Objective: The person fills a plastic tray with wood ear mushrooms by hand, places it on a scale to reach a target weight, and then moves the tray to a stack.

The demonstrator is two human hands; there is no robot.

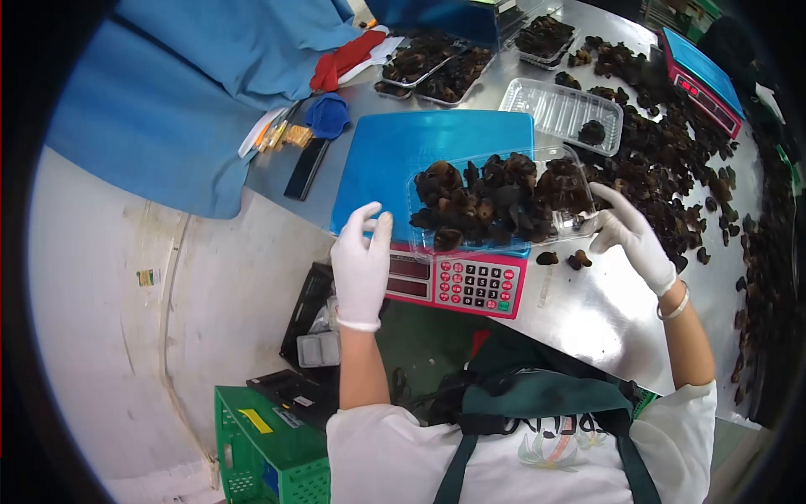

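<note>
Left hand: the white-gloved left hand [361, 265] hovers over the front left corner of the scale, fingers loosely spread and slightly curled, holding nothing.
Right hand: the white-gloved right hand [631, 235] sits at the right end of the tray; its fingertips touch the tray's rim. Whether they pinch the rim or only rest on it cannot be told. A pale bangle sits on the wrist.
Tray: the clear plastic rectangular tray [571, 160] rests on the scale platform, overhanging its right edge, and is heaped with dark brown dried mushrooms [495, 202].
Scale: the blue-topped weighing scale with a pink keypad front [395, 160] stands at the near edge of the steel table [588, 311].
Loose pieces: two or three dark mushroom pieces [564, 259] lie on the table just beside the right hand.
Bulk pile: a broad scatter of dark mushrooms [672, 168] covers the table to the right.
Spare tray: a second clear tray, nearly empty [550, 105], lies behind the scale.
Filled trays: packed trays [432, 63] stand farther back.
</note>
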